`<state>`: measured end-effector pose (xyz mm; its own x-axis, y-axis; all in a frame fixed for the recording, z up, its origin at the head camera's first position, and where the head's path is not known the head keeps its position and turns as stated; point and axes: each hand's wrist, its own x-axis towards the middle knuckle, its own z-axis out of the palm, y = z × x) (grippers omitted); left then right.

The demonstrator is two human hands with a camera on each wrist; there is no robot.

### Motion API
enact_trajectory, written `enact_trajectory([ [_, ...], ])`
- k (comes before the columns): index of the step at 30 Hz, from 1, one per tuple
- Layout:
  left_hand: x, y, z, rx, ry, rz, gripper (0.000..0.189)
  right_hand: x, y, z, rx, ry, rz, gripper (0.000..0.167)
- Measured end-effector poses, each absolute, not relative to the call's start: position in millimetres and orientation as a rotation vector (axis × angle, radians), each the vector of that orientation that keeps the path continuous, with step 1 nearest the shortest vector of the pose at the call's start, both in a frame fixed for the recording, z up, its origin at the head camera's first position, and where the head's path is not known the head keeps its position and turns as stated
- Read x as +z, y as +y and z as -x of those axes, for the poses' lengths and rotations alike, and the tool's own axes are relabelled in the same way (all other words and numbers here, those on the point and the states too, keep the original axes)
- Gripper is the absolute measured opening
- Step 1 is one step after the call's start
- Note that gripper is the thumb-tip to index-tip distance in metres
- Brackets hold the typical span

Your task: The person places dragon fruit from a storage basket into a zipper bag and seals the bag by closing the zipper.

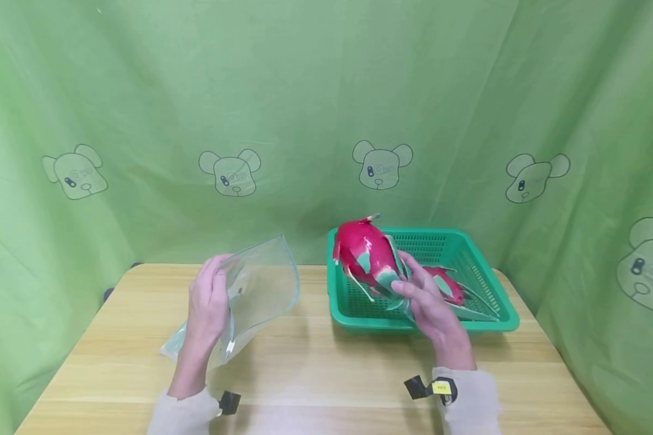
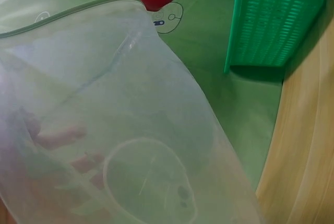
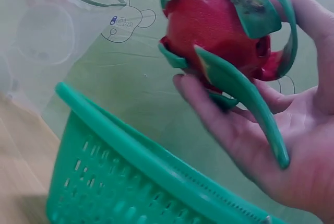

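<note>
My left hand [image 1: 209, 299] grips a clear zip bag [image 1: 266, 281] by its side, with the bag's mouth spread and facing right. In the left wrist view the bag [image 2: 135, 109] fills most of the picture, and fingers show blurred through the plastic. A pink-red dragon fruit [image 1: 361, 251] with green scales is held up in my right hand [image 1: 427, 299], over the left part of a green basket [image 1: 334, 305]. The right wrist view shows the fruit [image 3: 209, 36] with thumb and fingers around its leafy end. Fruit and bag are apart.
Another dragon fruit [image 1: 446, 287] lies in the basket. Some flat clear plastic [image 1: 174, 343] lies on the wooden table [image 1: 315, 380] beyond my left wrist. A green curtain [image 1: 305, 90] hangs behind and along both sides.
</note>
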<state>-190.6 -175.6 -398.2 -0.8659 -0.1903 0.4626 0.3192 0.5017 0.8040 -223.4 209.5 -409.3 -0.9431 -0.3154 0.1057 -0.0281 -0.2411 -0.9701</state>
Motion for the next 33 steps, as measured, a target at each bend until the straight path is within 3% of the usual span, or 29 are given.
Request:
enact_trajectory([
  [6,-398,-177,190,-1.351,-2.252,0.091,0.041,-421,213,218,-2.405,1.550,0.430,0.079],
  [14,-398,-177,189,-1.344,-2.264,0.076,0.042,-427,208,224,-2.459,1.394,0.573,0.050],
  [29,-397,-179,189,-1.343,-2.230,0.073,0.041,-431,206,227,-2.374,1.159,0.761,0.066],
  [33,-396,-178,189,-1.343,-2.222,0.084,0.042,-428,206,225,-2.380,1.220,0.734,0.063],
])
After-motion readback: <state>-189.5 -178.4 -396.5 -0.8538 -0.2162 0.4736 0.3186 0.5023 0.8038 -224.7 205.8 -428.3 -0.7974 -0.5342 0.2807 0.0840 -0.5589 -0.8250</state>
